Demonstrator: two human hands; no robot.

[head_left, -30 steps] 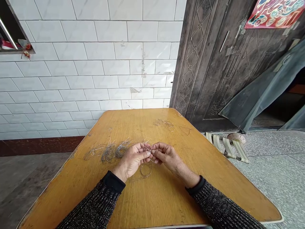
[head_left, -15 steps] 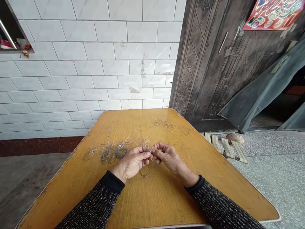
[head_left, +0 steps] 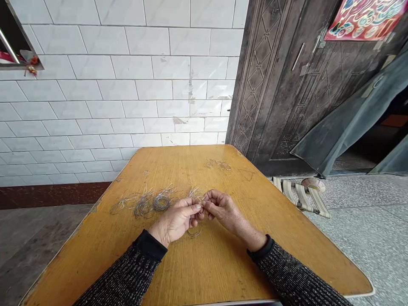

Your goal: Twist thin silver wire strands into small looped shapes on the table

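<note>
My left hand point(head_left: 178, 217) and my right hand point(head_left: 223, 210) meet over the middle of the wooden table point(head_left: 210, 267). Both are closed in a pinch, fingertips almost touching, on a thin wire point(head_left: 194, 233) whose loop hangs below them. The fingers hide most of the pinched part. Just left of my left hand lies a round coil of grey wire point(head_left: 162, 202). Farther left are a tangled wire bundle point(head_left: 144, 207) and a looser one point(head_left: 124, 203). Behind my fingertips, more wire ends point(head_left: 193, 192) fan out, partly covered by my hands.
Thin wire loops point(head_left: 218, 165) lie toward the table's far right, with a single bent strand point(head_left: 247, 172) beside them. A white tiled wall point(head_left: 127, 91) stands behind the table. To the right are a dark carved door point(head_left: 274, 85) and a low strapped stool point(head_left: 301, 195).
My hands stay pinched together in nearly the same place, with only slight finger movement. A thin wire arc now shows more clearly behind the fingertips. The view has shifted very slightly.
</note>
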